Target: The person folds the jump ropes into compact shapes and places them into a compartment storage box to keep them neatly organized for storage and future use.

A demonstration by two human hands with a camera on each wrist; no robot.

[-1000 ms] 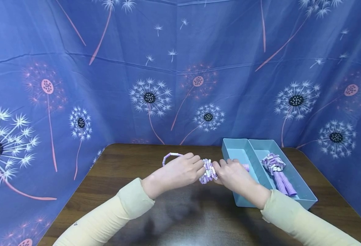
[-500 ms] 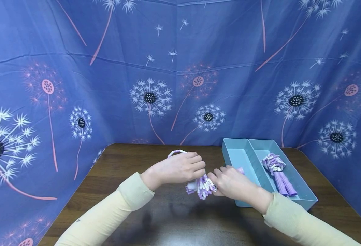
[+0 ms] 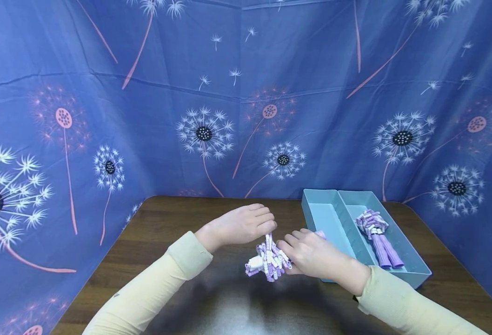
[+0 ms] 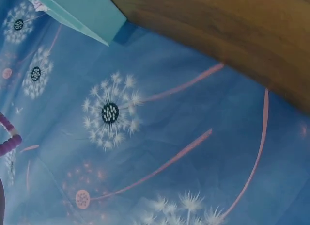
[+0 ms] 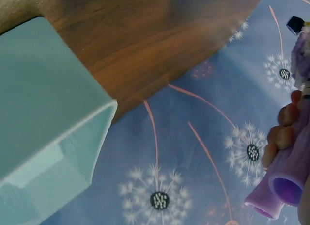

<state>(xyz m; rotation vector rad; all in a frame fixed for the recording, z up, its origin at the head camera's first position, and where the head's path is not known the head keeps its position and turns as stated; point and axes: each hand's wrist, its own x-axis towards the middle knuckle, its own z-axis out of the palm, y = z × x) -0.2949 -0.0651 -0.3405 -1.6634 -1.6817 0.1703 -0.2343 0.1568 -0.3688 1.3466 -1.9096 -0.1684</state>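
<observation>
A dark brown wooden desk (image 3: 175, 223) with rounded corners fills the lower part of the head view. A blue cloth backdrop (image 3: 246, 93) printed with white and pink dandelions stands around it on three sides, creased along horizontal folds. Soft light makes a pale sheen on the near desk surface.

The head view looks forward and down from above at the counter (image 3: 166, 232), mid-distance. Both wrist views sit low and close, tilted toward the dandelion backdrop (image 4: 145, 137). All three share the teal tray (image 3: 338, 200), upper left in each wrist view.
</observation>
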